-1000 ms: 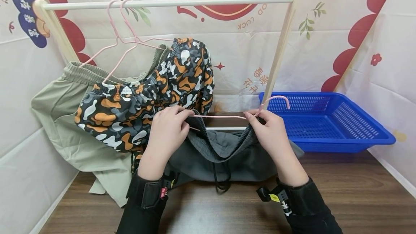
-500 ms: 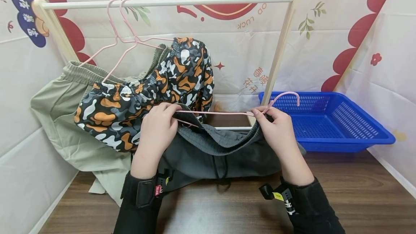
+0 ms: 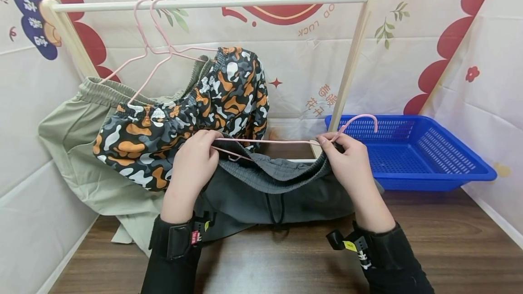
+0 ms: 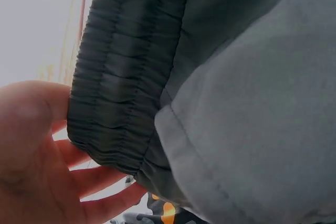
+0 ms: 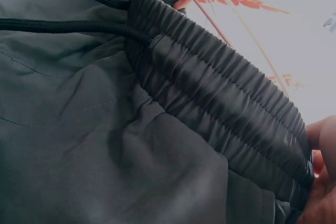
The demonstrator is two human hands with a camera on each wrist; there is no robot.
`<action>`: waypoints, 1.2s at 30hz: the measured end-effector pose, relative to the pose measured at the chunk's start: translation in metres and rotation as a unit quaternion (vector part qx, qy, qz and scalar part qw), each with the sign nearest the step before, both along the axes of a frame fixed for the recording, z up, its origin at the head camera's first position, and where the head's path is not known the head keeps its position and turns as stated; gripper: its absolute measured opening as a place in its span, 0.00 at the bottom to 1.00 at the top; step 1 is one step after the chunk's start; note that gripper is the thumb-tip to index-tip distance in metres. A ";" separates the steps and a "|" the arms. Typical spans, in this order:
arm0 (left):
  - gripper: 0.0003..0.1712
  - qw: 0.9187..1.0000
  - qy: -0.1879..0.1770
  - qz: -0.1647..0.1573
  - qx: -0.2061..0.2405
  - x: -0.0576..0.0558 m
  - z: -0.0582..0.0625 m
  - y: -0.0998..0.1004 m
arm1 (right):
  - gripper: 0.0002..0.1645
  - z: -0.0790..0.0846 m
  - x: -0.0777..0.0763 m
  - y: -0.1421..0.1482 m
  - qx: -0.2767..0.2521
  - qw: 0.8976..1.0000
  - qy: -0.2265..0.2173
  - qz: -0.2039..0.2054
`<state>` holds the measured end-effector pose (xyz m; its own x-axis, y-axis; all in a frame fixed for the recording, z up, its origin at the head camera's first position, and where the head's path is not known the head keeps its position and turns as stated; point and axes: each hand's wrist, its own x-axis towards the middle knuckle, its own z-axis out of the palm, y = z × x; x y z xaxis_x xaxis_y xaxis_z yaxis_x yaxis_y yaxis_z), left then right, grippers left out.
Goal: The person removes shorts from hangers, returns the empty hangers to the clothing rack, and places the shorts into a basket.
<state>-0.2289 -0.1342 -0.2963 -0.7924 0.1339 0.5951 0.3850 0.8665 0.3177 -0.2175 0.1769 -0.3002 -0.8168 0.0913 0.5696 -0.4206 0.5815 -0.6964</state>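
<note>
Dark grey trousers (image 3: 261,208) with a gathered elastic waistband and a black drawstring lie across the table's middle. The left hand (image 3: 194,158) grips the left end of the waistband (image 4: 126,66), its fingers behind the cloth in the left wrist view. A pink hanger (image 3: 269,141) runs along the waistband opening, its left end hidden by that hand. The right hand (image 3: 345,155) pinches the hanger near the base of its hook, at the right end of the waistband. In the right wrist view its fingertips (image 5: 318,132) are right at the waistband edge.
Behind the hands stands a rack with a white rail (image 3: 245,2). From its left part hang camouflage shorts (image 3: 180,117) and pale green trousers (image 3: 81,149) on pink hangers. A blue plastic basket (image 3: 441,178) is at the right. Printed cloth walls surround the wooden table (image 3: 261,267).
The left hand has moved left with the waistband, which now stretches wider and flatter. The right hand and the hanger's hook have shifted slightly right. The hanging clothes have stayed still.
</note>
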 end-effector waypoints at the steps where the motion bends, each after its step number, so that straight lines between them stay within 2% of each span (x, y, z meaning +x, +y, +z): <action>1: 0.18 1.000 -0.008 -0.001 0.003 0.000 0.000 0.000 | 0.19 0.000 0.000 0.000 0.000 1.000 0.001 0.000; 5: 0.16 0.999 -0.032 0.005 0.008 -0.001 0.000 -0.002 | 0.18 0.000 0.000 0.001 0.000 1.000 0.004 -0.003; 15: 0.13 0.998 -0.064 0.014 0.007 -0.006 -0.002 -0.007 | 0.18 0.001 0.002 0.001 -0.009 1.000 0.008 -0.009; 20: 0.12 0.996 -0.084 0.007 0.000 -0.004 0.001 -0.006 | 0.18 0.000 0.001 -0.001 -0.006 1.000 0.011 -0.011; 24: 0.15 0.997 -0.069 -0.014 -0.014 -0.001 0.002 -0.003 | 0.18 -0.001 0.000 -0.002 -0.006 1.000 0.012 -0.005; 28: 0.17 0.999 -0.039 -0.030 -0.024 0.002 0.002 -0.001 | 0.18 -0.001 0.000 -0.003 -0.007 1.000 0.001 0.008; 31: 0.14 0.998 -0.017 -0.036 -0.042 0.003 0.002 0.000 | 0.18 -0.001 0.001 -0.003 -0.008 1.000 -0.009 0.017; 36: 0.16 0.997 0.019 -0.034 -0.069 0.004 0.001 -0.001 | 0.18 -0.001 0.000 -0.002 0.003 1.000 -0.013 0.021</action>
<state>-0.2247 -0.1348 -0.2952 -0.7558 0.2702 0.5965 0.4546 0.8721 0.1809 -0.2173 0.1750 -0.3009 -0.8344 0.0538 0.5485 -0.4263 0.5676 -0.7043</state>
